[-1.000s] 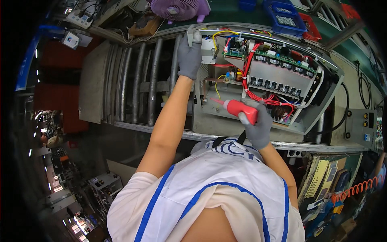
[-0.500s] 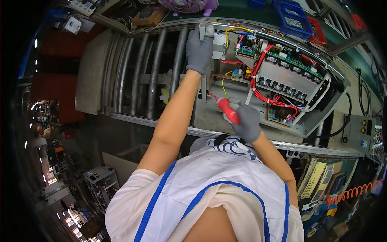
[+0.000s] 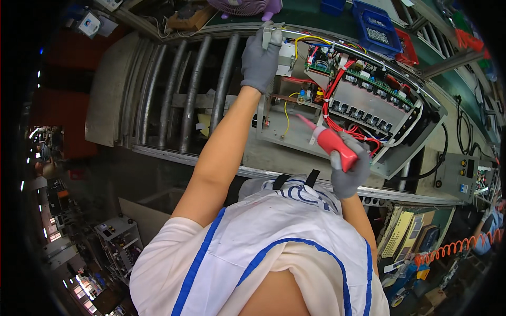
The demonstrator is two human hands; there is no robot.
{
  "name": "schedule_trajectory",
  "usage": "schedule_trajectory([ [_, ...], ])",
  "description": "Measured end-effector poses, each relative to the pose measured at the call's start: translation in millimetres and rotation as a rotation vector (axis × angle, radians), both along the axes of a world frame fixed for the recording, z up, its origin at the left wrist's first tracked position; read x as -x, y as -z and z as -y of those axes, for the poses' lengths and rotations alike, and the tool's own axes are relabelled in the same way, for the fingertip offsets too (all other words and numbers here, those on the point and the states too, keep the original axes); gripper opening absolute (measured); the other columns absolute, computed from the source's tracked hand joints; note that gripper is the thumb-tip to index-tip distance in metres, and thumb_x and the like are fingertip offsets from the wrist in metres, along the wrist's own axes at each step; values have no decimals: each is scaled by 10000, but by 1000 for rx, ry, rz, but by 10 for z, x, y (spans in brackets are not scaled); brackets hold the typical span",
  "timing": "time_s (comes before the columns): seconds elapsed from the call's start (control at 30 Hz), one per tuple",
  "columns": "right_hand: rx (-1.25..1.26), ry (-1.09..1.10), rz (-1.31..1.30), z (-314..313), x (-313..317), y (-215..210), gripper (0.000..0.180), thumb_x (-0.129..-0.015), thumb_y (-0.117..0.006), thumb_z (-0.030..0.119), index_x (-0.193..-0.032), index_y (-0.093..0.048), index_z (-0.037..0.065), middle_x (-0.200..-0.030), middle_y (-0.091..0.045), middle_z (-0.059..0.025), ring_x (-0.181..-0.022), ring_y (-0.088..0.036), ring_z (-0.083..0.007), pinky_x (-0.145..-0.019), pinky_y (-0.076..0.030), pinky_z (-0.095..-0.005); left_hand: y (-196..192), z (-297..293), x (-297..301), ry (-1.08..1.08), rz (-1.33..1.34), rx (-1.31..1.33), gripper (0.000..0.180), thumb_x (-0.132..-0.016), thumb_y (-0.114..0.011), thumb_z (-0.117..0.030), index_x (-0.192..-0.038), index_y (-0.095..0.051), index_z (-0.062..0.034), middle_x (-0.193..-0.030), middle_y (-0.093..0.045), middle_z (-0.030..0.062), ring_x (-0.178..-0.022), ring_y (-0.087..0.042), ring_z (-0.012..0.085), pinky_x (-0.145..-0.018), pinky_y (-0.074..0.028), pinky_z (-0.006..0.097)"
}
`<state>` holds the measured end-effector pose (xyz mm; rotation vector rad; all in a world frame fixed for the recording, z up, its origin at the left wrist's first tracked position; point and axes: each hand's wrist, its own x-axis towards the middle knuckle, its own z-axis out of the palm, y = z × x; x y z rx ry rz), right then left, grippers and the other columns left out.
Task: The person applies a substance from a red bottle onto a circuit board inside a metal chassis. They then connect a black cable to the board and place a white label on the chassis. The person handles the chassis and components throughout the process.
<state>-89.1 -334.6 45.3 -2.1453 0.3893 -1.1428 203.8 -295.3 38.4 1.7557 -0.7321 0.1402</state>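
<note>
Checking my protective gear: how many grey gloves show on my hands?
2: one on your left hand, at the upper-left corner of the open metal case; one on your right hand, around the red squeeze bottle.

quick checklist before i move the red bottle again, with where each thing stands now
- Red bottle held: ok, in the right hand.
- Chassis steadied: ok, left hand holds its upper left corner.
- Gloves on: ok, grey on both hands.
- Nozzle clear of parts: cannot tell, it points into the chassis but depth is unclear.
- Loose-hanging yellow wire fastened at its lower end: cannot tell, too small.
</note>
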Motion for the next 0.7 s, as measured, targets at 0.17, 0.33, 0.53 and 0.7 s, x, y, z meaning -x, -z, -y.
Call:
schedule_trajectory([
  [0.17,91,5,-57,56,-27,76,420,-683,-760,80,-1039,-541,47,-1042,-639,-172,-879,-636,-302,-711,-510,-347,52,39,-21,6,-25,21,473,-910,-545,-384,-1197,-558,-8,-1099,-614,113,-1005,-557,162,-892,-414,286],
  [0.33,98,-33,-120,22,-85,139,390,-688,-737,5,-1025,-540,-3,-1068,-624,-215,-954,-626,-325,-842,-496,-375,99,65,-64,0,-6,-1,467,-912,-541,-386,-1199,-558,-18,-1067,-626,107,-991,-563,161,-881,-422,290],
  [0.53,250,-31,-161,50,-105,121,409,-676,-748,35,-1032,-548,10,-1041,-637,-204,-907,-643,-316,-782,-520,-362,73,37,-37,-22,0,-19,465,-909,-534,-407,-1201,-564,-46,-1049,-631,111,-971,-574,166,-860,-432,295],
  [0.7,335,-7,-241,54,-41,192,432,-690,-761,129,-1054,-544,48,-1062,-633,-167,-825,-634,-293,-721,-509,-344,44,37,-11,-34,-7,-24,457,-906,-536,-411,-1195,-572,-58,-1033,-634,114,-964,-578,169,-850,-436,294],
])
